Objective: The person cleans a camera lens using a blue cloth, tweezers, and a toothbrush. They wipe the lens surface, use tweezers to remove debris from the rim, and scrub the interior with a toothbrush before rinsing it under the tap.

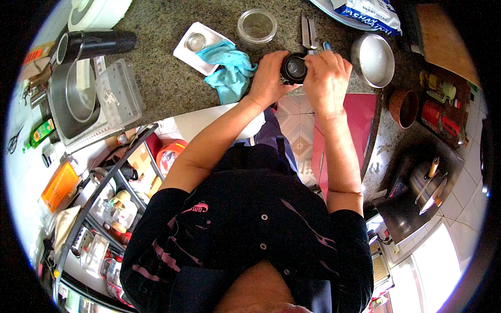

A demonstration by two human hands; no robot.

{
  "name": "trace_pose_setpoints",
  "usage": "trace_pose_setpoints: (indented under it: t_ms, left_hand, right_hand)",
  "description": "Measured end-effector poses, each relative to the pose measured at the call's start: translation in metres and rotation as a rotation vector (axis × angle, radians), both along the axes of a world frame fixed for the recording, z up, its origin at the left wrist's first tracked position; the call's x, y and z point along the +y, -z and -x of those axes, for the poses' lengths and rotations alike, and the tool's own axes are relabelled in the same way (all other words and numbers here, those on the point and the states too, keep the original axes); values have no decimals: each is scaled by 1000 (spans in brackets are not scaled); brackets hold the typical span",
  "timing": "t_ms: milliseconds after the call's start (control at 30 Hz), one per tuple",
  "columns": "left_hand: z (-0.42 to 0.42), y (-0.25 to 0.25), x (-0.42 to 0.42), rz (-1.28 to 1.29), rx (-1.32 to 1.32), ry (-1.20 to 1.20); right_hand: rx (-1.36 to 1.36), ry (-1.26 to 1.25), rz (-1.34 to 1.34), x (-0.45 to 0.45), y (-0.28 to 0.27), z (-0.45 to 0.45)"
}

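Observation:
My left hand grips the side of a small dark round container at the counter's front edge. On its other side my right hand has its fingers pinched at the container's rim; whether they hold something thin there I cannot tell. Left of my left hand, a crumpled light-blue cloth lies partly over a white plastic tray, with a small clear round dish in the tray. A clear round jar stands behind my left hand. Metal utensils lie behind the dark container.
To the right are a metal bowl, a brown bowl and a lidded pan. A blue and white packet sits on a plate at the back. To the left are a black cylinder, a clear plastic box and a sink.

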State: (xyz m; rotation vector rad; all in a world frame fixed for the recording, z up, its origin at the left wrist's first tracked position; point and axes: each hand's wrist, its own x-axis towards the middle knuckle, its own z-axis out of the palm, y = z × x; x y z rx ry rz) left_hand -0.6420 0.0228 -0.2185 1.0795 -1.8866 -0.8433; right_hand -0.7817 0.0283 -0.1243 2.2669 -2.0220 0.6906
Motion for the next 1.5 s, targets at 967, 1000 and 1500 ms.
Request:
trace_pose_setpoints:
  t_ms: [967, 1000, 1500]
  left_hand:
    - [-1, 4, 1, 15, -11, -12]
    - [0, 4, 1, 16, -11, -17]
    - [-1, 5, 1, -14, -26, -5]
  right_hand:
    - [151, 29, 81, 16, 20, -19]
    - [135, 34, 85, 16, 20, -20]
    - [126, -34, -7, 4, -3, -14]
